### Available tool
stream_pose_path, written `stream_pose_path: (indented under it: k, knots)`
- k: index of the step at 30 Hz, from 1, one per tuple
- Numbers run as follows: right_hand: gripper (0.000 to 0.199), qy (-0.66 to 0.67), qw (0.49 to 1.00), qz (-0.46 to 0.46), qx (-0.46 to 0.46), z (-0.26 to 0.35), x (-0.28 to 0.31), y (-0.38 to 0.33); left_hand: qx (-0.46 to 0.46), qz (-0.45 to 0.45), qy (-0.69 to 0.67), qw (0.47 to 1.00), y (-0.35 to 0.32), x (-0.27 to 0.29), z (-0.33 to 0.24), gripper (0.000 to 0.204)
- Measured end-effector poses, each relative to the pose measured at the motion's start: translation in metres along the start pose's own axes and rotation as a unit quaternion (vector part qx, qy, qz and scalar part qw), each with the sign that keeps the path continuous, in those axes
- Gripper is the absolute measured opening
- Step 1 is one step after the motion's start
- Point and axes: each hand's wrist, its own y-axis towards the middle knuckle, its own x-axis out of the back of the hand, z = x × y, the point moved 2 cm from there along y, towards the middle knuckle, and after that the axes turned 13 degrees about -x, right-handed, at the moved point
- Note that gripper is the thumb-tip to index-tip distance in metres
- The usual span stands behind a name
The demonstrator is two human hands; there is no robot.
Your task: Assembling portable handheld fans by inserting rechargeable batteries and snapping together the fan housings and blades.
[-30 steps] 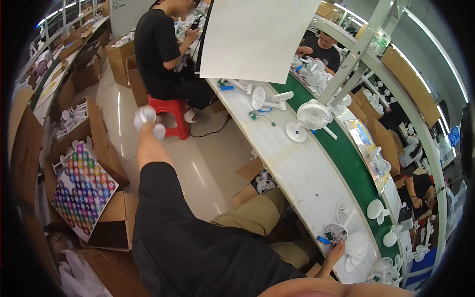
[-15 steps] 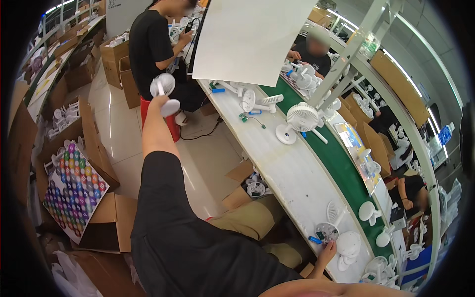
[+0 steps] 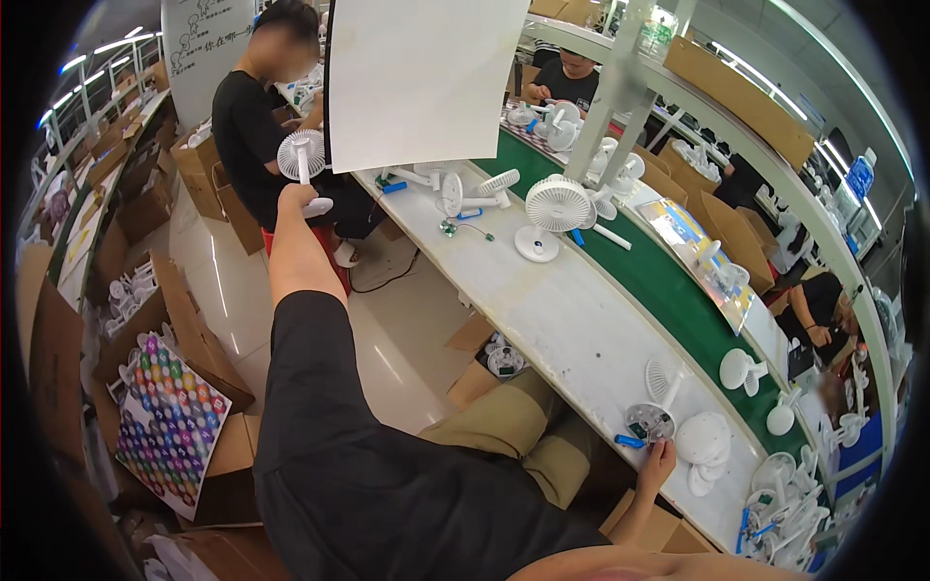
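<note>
My left arm reaches out to the far left, and my left hand point(image 3: 294, 198) is closed round the stem of a white desk fan point(image 3: 300, 155), held upright in the air beside the table. Its round grille is at the top and its disc base juts out below. On the near right of the table, my right hand point(image 3: 658, 466) grips the rim of an opened fan base point(image 3: 650, 422) with a green circuit board inside. That fan's grille head point(image 3: 664, 380) lies on the tabletop. A blue battery cell point(image 3: 630, 441) sits beside the base, and white round covers point(image 3: 704, 441) are piled to its right.
A green conveyor belt point(image 3: 644, 279) runs along the white table point(image 3: 572, 329). Another assembled fan point(image 3: 556, 205) stands there. Boxes of fan parts point(image 3: 145, 290) are at left. A seated person point(image 3: 254, 126) is beyond my left hand; a white board point(image 3: 417, 87) hangs above the table.
The whole view has shifted, so the scene sits farther left. The fan in my left hand has turned, showing more of its grille and stem. My right hand stays at the opened base.
</note>
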Motion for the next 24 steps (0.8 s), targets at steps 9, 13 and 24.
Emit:
stream_pose_path:
  k: [9,13,24]
  knots:
    - [0.018,-0.028,1.0,-0.013,0.002,-0.011,-0.007,0.007,-0.054,0.049,0.062,0.995,0.099,-0.03,0.035,0.053]
    - [0.016,-0.051,0.997,-0.045,0.021,-0.013,-0.013,0.017,-0.006,0.034,0.007,0.999,0.096,-0.022,0.044,0.056]
    - [0.013,-0.023,0.999,-0.022,0.011,0.017,-0.023,0.024,0.05,-0.052,-0.142,0.987,0.068,0.006,0.056,0.042]
